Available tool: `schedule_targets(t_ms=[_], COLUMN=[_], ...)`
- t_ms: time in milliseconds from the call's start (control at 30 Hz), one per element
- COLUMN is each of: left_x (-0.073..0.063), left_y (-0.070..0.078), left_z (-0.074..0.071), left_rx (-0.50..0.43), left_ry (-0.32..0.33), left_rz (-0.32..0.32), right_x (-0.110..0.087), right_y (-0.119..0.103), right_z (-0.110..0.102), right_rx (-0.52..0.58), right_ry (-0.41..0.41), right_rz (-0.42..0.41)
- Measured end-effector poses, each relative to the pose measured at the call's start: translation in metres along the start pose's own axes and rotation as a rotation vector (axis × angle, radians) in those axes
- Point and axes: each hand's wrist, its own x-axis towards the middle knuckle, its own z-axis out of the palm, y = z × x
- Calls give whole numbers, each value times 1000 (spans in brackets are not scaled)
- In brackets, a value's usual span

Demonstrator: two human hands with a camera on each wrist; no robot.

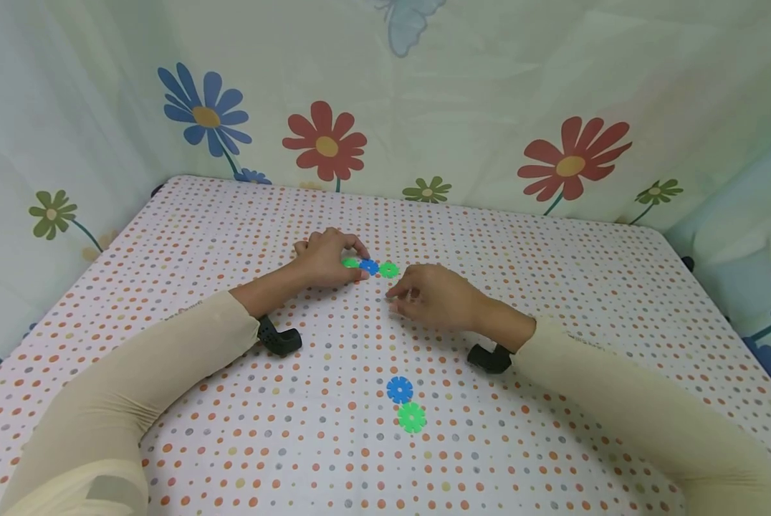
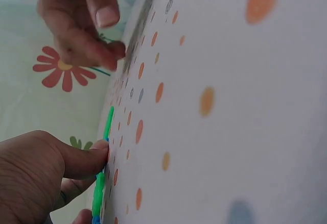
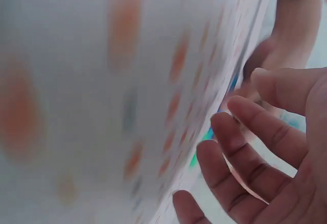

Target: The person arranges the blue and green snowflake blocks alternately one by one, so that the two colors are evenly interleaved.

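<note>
A short row of notched plastic interlocking discs lies on the dotted table: a green disc [image 1: 350, 263], a blue disc [image 1: 369, 267] and another green disc [image 1: 389, 270]. My left hand [image 1: 326, 259] pinches the blue disc between thumb and index finger. In the left wrist view, that thumb covers part of the row, with green [image 2: 98, 196] showing on both sides of it. Just right of the row hovers my right hand [image 1: 440, 296], its fingers loosely bent and holding nothing. The right wrist view shows those fingers [image 3: 255, 168] spread apart, with a bit of green [image 3: 193, 159] behind them.
Nearer the front of the table [image 1: 334, 459] lie a separate blue disc [image 1: 400, 390] and green disc [image 1: 411, 417], touching each other. Black wrist mounts [image 1: 281, 340] hang under both forearms. A flower-printed curtain [image 1: 476, 93] rises behind the table's far edge.
</note>
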Motion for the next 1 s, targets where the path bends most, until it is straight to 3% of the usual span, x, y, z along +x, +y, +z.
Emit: schedule_targets(t_ms=[200, 400, 700, 1000], left_x=[-2, -3, 2, 6], left_y=[3, 6, 19, 26], left_z=[-4, -4, 3, 8], left_rx=[11, 9, -1, -10], left_ry=[-16, -39, -48, -44], left_rz=[12, 21, 69, 97], right_x=[-37, -61, -77, -80], right_y=[-27, -38, -33, -37], right_z=[10, 15, 16, 16], right_rx=[-5, 8, -50, -55], right_ry=[-55, -103, -122, -102], right_rz=[-109, -175, -243, -277])
